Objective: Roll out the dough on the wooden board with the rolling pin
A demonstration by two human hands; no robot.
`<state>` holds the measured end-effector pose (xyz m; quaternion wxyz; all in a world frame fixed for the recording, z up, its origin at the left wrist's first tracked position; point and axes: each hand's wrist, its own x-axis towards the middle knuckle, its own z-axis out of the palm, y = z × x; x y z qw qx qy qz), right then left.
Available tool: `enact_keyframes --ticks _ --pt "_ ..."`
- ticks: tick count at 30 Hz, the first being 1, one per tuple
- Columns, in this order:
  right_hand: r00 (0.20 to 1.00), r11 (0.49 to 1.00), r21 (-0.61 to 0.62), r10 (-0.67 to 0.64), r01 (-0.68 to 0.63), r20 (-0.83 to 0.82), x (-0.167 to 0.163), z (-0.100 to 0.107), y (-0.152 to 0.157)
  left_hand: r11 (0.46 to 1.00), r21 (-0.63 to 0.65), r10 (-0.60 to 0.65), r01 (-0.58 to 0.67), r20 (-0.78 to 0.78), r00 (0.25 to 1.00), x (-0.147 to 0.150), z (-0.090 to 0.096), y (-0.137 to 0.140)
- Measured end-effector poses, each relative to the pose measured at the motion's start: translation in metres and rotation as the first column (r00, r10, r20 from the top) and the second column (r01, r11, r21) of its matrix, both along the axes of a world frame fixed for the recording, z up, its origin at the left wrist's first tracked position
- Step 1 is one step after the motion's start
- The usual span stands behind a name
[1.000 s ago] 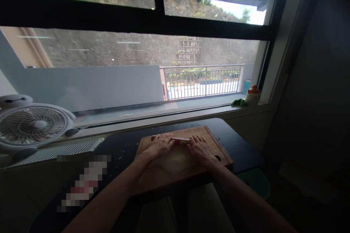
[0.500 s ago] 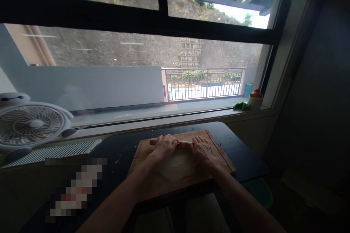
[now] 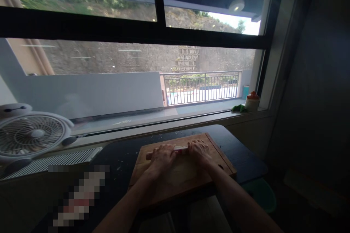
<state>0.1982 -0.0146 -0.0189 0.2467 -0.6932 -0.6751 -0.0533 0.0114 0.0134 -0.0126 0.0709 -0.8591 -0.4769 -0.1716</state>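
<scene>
A wooden rolling pin point(image 3: 149, 156) lies across the wooden board point(image 3: 171, 198), its bare left end sticking out past my left hand point(image 3: 163, 157). Both hands rest on it from above, fingers curled over it. My right hand point(image 3: 199, 150) grips the right part and hides that end. Between the hands a white and red stretch of the pin shows; I cannot tell whether that is a wrapper or dough. A thin, pale sheet of dough point(image 3: 175, 175) lies flat on the board between my forearms, hard to tell from the wood.
The board lies on a dark table point(image 3: 246, 160) below a window. White specks dot the tabletop to the left. A white fan point(image 3: 35, 133) stands at left by a slatted vent point(image 3: 60, 160). On the sill sit an orange-topped bottle point(image 3: 252, 102) and a green cloth point(image 3: 238, 108).
Both hands and the rolling pin have shifted slightly towards me over the board, and the pin's left end has swung a little nearer. The camera view has tilted slightly upward.
</scene>
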Motion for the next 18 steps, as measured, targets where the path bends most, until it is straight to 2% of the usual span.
enact_keyframes --ticks 3,5,9,13,15,18 --pt "1.000 1.000 -0.014 -0.015 0.015 -0.005 -0.001 0.000 0.015 0.997 -0.038 0.062 -0.062 0.014 0.998 0.012 0.004 0.006" --pt "1.000 1.000 -0.014 0.003 -0.004 -0.006 0.000 -0.002 0.010 0.999 -0.022 0.051 -0.050 0.021 0.998 0.015 0.003 0.001" --pt "0.998 0.998 0.024 0.063 -0.063 -0.004 0.003 -0.006 -0.024 0.996 0.077 -0.036 0.036 0.001 0.999 0.007 -0.004 -0.028" --pt "0.992 0.987 0.099 0.124 -0.123 -0.006 0.004 -0.008 -0.054 0.994 0.101 -0.048 0.052 -0.035 0.998 -0.005 -0.009 -0.058" --pt "0.992 0.989 0.084 0.123 -0.123 -0.007 0.005 -0.008 -0.055 0.995 0.087 -0.045 0.049 -0.045 0.998 -0.007 -0.008 -0.061" --pt "0.998 0.998 0.009 0.068 -0.068 -0.012 0.003 -0.005 -0.039 0.998 0.051 -0.033 0.035 -0.048 0.998 -0.004 -0.001 -0.050"
